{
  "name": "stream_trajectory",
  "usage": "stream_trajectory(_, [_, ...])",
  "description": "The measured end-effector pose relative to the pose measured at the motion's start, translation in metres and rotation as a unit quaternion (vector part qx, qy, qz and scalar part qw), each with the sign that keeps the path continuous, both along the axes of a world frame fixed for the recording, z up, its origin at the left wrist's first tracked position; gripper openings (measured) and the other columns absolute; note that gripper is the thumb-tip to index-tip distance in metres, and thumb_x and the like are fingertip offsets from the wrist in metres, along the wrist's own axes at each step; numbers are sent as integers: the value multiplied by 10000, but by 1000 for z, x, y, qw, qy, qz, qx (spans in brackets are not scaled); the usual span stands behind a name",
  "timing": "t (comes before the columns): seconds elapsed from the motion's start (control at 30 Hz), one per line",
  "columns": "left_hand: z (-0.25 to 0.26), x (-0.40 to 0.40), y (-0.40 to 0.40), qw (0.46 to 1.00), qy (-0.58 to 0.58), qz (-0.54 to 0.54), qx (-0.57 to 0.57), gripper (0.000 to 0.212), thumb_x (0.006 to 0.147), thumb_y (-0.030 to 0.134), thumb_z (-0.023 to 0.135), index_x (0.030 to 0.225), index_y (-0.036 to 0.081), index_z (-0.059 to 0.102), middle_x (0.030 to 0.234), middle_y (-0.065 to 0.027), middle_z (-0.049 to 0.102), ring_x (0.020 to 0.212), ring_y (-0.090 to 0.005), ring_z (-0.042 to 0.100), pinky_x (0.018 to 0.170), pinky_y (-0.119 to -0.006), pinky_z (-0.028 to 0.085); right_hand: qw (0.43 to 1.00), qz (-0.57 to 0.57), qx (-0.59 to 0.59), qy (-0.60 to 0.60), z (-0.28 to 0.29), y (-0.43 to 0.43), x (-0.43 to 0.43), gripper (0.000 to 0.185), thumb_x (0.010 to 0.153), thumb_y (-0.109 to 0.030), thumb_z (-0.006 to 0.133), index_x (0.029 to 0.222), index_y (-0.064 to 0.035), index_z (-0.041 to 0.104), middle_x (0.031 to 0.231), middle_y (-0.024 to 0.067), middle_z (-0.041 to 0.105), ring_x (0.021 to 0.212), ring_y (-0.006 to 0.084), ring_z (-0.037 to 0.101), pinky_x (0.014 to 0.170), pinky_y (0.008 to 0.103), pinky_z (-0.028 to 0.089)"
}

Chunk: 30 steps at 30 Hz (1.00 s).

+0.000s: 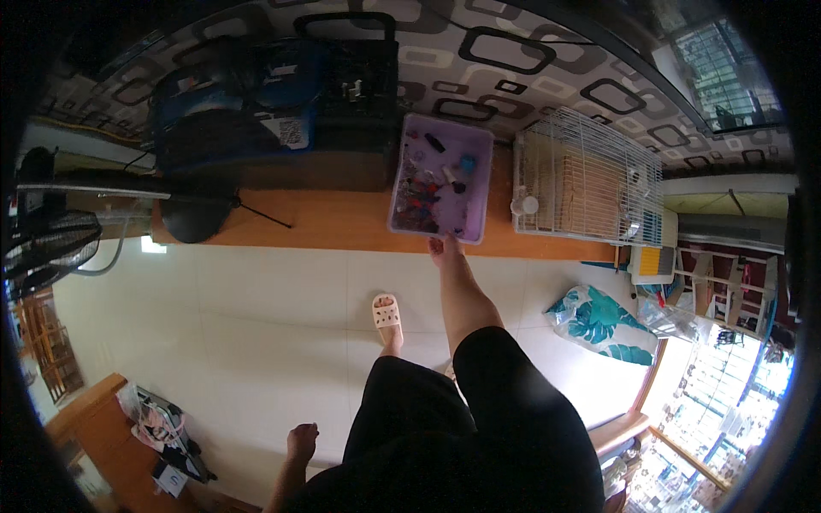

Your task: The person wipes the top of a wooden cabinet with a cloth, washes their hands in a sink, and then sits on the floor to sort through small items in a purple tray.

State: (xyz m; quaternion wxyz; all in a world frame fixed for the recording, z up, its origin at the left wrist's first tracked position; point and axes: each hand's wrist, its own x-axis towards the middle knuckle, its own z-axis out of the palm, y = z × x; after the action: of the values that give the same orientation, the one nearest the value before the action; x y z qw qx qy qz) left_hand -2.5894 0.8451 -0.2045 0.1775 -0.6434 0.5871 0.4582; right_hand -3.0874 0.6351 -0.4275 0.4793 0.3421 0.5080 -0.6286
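A lilac plastic bin (472, 211) stands on the long wooden ledge (333, 221) against the wall. Small loose pieces, some red and blue, are heaped along its left side. A blue piece (467, 163), a black piece (435, 142) and a white-and-black piece (454, 180) lie apart from the heap. My right hand (442, 247) grips the bin's front rim, its fingers curled below the edge. Down by my side, well away from the ledge, my left hand (302, 441) is loosely closed with nothing visible in it.
Right of the bin stands a wire cage (584, 183) with a bottle. Dark cases (276, 128) fill the ledge's left part. A fan (54, 247) is at far left. A leaf-patterned bag (603, 327) lies on the tiled floor (269, 333). My slippered foot (387, 317) is below.
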Motion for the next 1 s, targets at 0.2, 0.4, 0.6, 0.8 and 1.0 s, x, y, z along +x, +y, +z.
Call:
stream_trajectory(0.2, [-36, -16, -13, 998, 59, 34, -10, 294, 801, 315, 544, 745, 31, 597, 753, -178, 600, 747, -341, 581, 647, -407, 468, 985, 9, 67, 157, 66, 53, 21, 365, 781, -74, 583, 1101, -97, 409, 905, 77, 536, 706, 212, 548, 653, 321, 514])
stream_trajectory(0.4, [-23, -112, -80, 959, 278, 53, -29, 329, 777, 299, 629, 893, 10, 521, 754, -154, 563, 648, -187, 552, 606, -298, 449, 963, 135, 147, 183, 178, 205, 57, 374, 748, -71, 619, 1074, -54, 438, 906, 100, 544, 711, 183, 573, 576, 304, 529])
stream_trajectory(0.6, [76, -205, -71, 915, 262, 201, 231, 711, 769, 363, 621, 1253, -24, 273, 974, -130, 549, 693, -167, 597, 563, -274, 493, 974, 145, 90, 152, 299, 302, 109, 340, 744, -37, 585, 1040, 13, 427, 808, 89, 558, 699, 181, 589, 573, 287, 521])
stream_trajectory(0.8, [101, -187, -4, 931, 275, 120, 207, 366, 741, 136, 556, 1047, -33, 450, 843, -108, 575, 617, -169, 580, 447, -252, 484, 962, 198, 16, 189, 356, 386, 137, 343, 808, -119, 584, 1097, 3, 444, 895, 105, 590, 737, 157, 598, 587, 241, 490])
stream_trajectory(1.0, [140, -188, 30, 923, 323, 111, 175, 324, 735, 85, 508, 1023, -42, 432, 833, -104, 553, 618, -158, 565, 429, -236, 479, 973, 160, 1, 169, 390, 429, 146, 387, 806, -209, 611, 1090, -10, 439, 905, 102, 590, 740, 157, 595, 601, 239, 470])
